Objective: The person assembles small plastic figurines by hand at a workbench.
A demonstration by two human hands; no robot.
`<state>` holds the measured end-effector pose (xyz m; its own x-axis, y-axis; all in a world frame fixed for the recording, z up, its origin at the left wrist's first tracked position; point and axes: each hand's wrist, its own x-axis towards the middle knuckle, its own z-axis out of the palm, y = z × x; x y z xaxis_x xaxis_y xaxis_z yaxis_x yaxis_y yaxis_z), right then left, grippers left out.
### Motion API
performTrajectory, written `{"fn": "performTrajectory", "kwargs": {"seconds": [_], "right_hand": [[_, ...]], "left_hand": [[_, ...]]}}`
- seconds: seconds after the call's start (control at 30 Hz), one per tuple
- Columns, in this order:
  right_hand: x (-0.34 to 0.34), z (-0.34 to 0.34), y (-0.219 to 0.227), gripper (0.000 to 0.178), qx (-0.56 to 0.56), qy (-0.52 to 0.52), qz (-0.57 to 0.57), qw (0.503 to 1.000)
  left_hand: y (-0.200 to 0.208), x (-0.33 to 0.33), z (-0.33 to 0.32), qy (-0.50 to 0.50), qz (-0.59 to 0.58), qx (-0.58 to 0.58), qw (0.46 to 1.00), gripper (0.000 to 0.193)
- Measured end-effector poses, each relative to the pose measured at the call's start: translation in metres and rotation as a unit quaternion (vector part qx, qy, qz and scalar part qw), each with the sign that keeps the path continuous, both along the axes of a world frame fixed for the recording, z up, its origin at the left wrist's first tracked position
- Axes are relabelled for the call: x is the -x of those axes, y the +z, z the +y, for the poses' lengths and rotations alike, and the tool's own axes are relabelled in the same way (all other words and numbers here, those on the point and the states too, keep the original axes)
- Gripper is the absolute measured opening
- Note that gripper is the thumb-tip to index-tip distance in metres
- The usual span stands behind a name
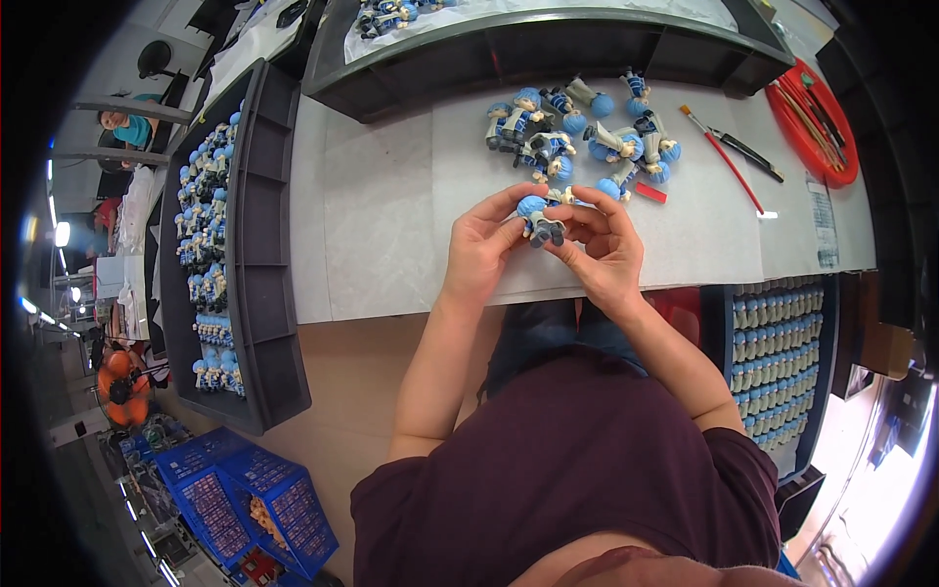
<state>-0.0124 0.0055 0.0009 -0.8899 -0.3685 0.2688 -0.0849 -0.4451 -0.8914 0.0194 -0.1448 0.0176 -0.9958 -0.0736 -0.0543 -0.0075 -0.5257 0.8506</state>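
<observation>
Near the front edge of the white-covered table, my left hand (481, 237) and my right hand (608, 247) are closed around one small figurine (538, 221). It has blue hair, a pale outfit and dark feet, which point toward me. Thumbs and fingers grip it from both sides, hiding part of it. Another pale and blue bit shows behind it between my fingers; I cannot make out whether it belongs to a second figurine. Just beyond my hands lies a loose group of similar figurines (548, 147), some on their sides. A small red block (650, 193) sits right of my fingers.
A black tray (548, 54) with more figurines spans the table's back. Another black tray (269, 245) of figurines stands at left. Right are a red-handled brush (729, 166), a black pen-like tool (748, 155) and a red dish (820, 127) of tools. Blue crates (245, 499) stand lower left.
</observation>
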Motion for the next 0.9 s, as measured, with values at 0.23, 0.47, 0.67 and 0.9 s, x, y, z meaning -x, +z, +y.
{"fn": "performTrajectory", "kwargs": {"seconds": [0.23,0.47,0.67,0.9], "right_hand": [[0.0009,-0.0007,-0.0001,0.053,-0.007,-0.01,0.013,1.0],[0.0013,-0.0003,-0.0004,0.052,-0.011,-0.01,0.007,1.0],[0.0009,-0.0005,-0.0001,0.051,-0.008,-0.011,0.009,1.0],[-0.0001,0.0,0.0009,0.048,-0.001,-0.003,-0.002,1.0]], "left_hand": [[0.0005,-0.0001,-0.0006,-0.002,0.003,0.008,1.0,0.033],[-0.0002,-0.0001,-0.0005,0.002,0.003,0.01,1.0,0.033],[0.0,-0.0012,-0.0006,0.005,0.0,0.006,1.0,0.033],[-0.0006,-0.0014,-0.0008,0.007,0.006,0.009,1.0,0.033]]}}
